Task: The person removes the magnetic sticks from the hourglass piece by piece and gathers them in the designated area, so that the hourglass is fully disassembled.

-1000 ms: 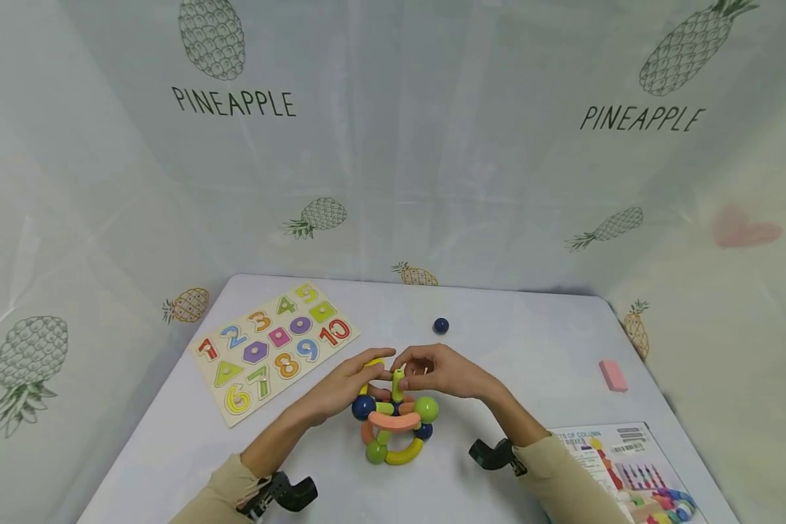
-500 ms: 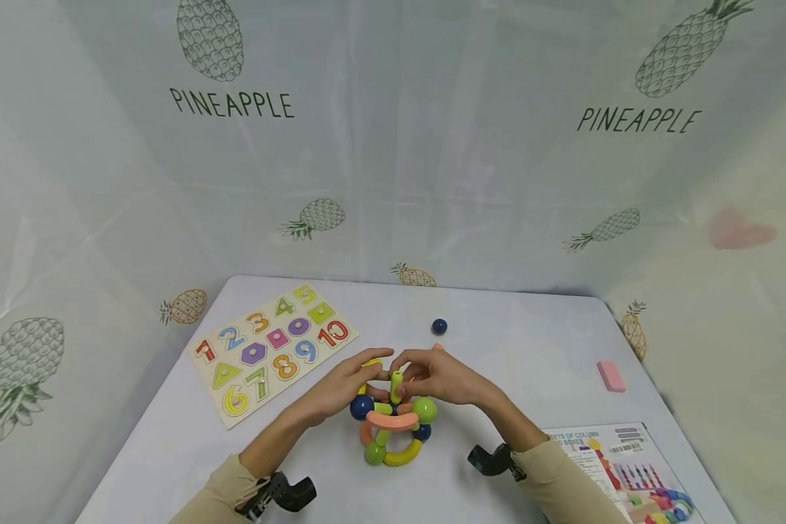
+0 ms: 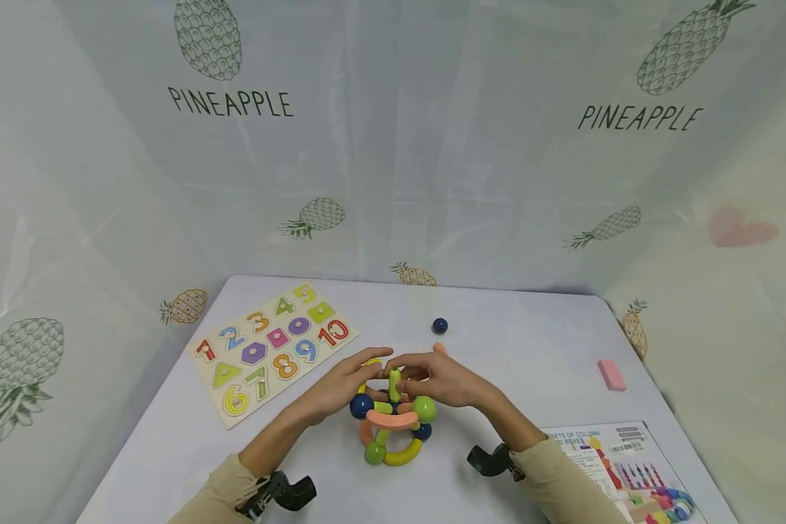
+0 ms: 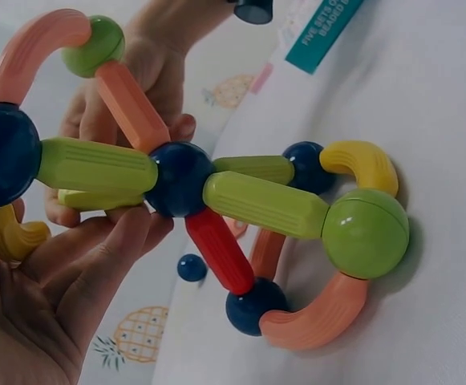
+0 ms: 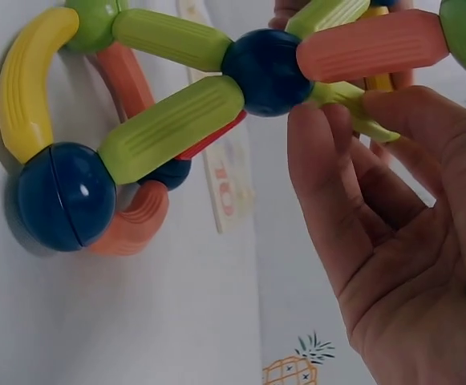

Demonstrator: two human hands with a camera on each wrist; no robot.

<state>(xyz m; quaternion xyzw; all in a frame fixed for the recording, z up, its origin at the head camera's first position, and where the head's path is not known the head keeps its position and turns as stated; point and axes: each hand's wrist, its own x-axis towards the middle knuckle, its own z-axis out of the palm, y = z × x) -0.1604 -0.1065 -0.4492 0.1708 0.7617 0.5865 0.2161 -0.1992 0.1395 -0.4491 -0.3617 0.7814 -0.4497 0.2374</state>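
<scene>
A magnetic stick-and-ball structure stands on the table, built of straight and curved rods around a blue centre ball (image 4: 180,179). My right hand (image 3: 442,377) pinches a short green magnetic stick (image 3: 394,384) that stands up from the centre ball. From the left side, my left hand (image 3: 340,386) holds the structure, its fingers beside a yellow curved stick (image 4: 12,233) and their tips close to the centre ball. Lower down are a green ball (image 4: 366,234), a red stick (image 4: 220,253) and a salmon curved stick (image 3: 391,421). The hands partly hide the structure's far side.
A wooden number puzzle board (image 3: 271,349) lies at the back left. Behind the hands are a loose blue ball (image 3: 439,325) and a salmon piece (image 3: 439,348). A pink block (image 3: 612,375) and a printed toy box (image 3: 629,466) lie on the right.
My right hand has shifted slightly left and the green stick stands more upright. The salmon piece behind that hand has come into sight. My left hand stays in place.
</scene>
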